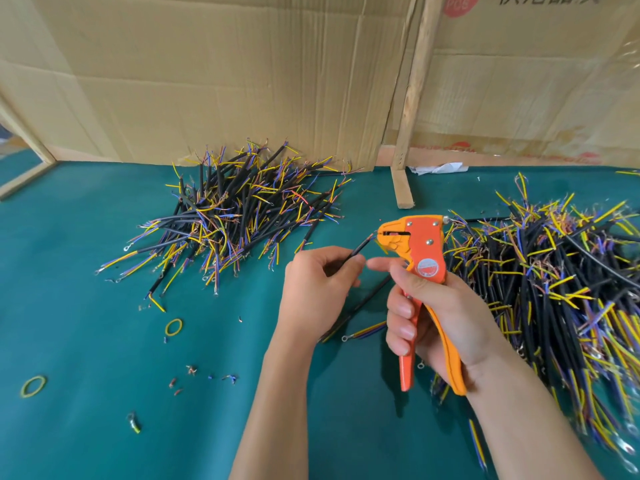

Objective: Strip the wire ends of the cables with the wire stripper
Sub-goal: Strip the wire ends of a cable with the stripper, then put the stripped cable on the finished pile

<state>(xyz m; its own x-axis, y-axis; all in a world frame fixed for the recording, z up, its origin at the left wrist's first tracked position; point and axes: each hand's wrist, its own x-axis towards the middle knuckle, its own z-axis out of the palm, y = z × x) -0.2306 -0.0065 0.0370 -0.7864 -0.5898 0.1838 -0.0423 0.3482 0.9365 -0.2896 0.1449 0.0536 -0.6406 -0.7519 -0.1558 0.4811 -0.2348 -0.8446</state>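
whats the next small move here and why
Probably squeeze the handles: the right hand holds the orange wire stripper, and the left hand has the black cable with its tip at the stripper's mouth. Whether it is fully seated is unclear.

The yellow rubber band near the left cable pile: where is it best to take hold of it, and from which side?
Pinch the near arc of the yellow rubber band from above. It lies flat as an open ring on the green mat, apart from the left cable pile, so a fingertip can probably slip inside the loop.

Orange stripper (424,251) showing over teal table (86,341); black cables (239,206) sprouting yellow, blue wires; yellow bands (173,327) lying.
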